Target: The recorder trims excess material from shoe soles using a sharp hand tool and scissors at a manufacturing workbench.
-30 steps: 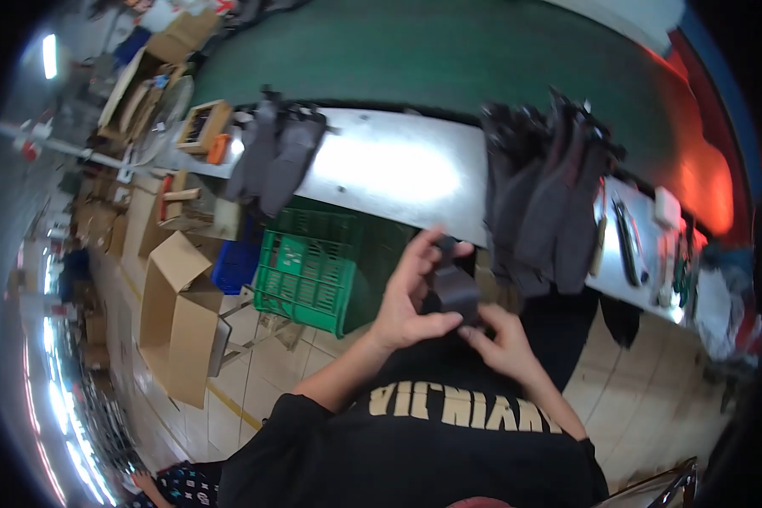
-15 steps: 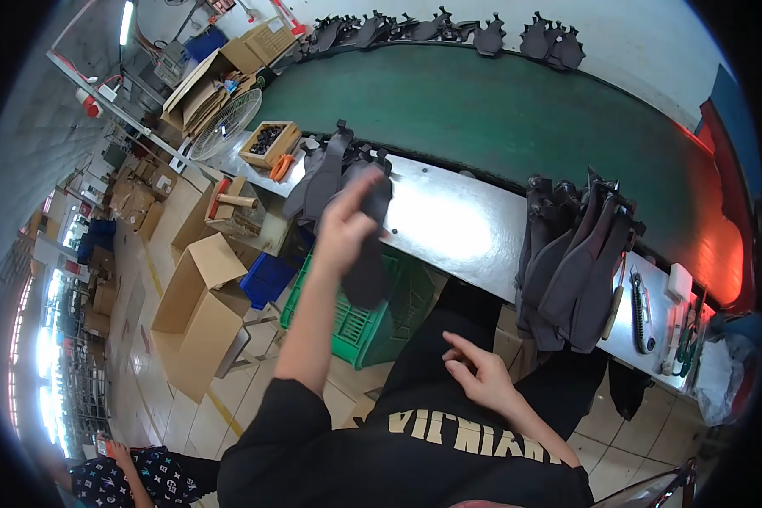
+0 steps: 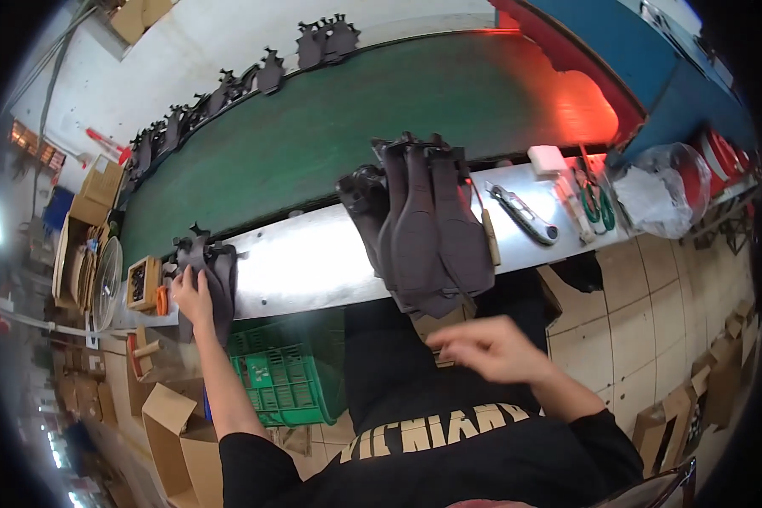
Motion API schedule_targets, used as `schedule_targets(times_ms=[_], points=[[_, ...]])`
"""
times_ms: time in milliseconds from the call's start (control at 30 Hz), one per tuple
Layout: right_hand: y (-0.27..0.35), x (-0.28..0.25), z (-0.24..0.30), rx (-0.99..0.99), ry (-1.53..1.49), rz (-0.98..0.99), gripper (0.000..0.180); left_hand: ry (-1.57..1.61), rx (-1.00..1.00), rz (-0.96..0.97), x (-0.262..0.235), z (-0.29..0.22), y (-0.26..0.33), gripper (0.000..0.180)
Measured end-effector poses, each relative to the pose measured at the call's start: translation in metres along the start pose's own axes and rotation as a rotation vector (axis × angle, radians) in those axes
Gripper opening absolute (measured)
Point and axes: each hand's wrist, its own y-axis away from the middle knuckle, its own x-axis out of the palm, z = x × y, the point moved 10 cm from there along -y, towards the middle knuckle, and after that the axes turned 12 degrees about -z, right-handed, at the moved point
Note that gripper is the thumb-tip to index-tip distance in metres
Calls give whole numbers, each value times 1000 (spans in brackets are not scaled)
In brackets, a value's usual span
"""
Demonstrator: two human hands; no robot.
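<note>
Head view: left hand [image 3: 193, 292] flat, fingers spread, on small stack of dark grey cut pieces [image 3: 212, 275] draped over metal bench [image 3: 313, 262] edge; right hand [image 3: 487, 347] loosely open, empty, below larger pile [image 3: 427, 224]; risk: overhanging stack may slide off towards green crate [image 3: 284, 381] if pressed unevenly.

Factory assembly line: long green conveyor belt [image 3: 313, 135] carrying dark grey cut fabric pieces [image 3: 427, 224], steel workbench [image 3: 313, 262], stacked brown cardboard cartons [image 3: 93, 203].
</note>
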Motion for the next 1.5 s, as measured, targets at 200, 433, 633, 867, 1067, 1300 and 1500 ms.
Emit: schedule_targets(times_ms=[200,433,633,867,1067,1300,1500], points=[[-73,-105,12,-259,556,-614,39,426,-127,-108,-43,-91,26,39],[-121,-103,-35,-164,822,-692,49,880,-131,256,-80,-258,103,37],[-127,-111,-47,-131,149,-803,34,1058,-434,1143,-43,-341,235,39],[-64,-118,-18,-211,-183,-841,17,1463,-1115,1335,-24,-387,285,51],[-8,-112,12,-316,-45,-861,19,1457,-1126,1136,-11,-366,272,38],[15,-67,19,-346,-107,-702,22,1462,-1079,1152,-4,-343,257,35],[11,-42,29,-311,-64,-631,24,1462,-860,1200,7,-323,257,35]])
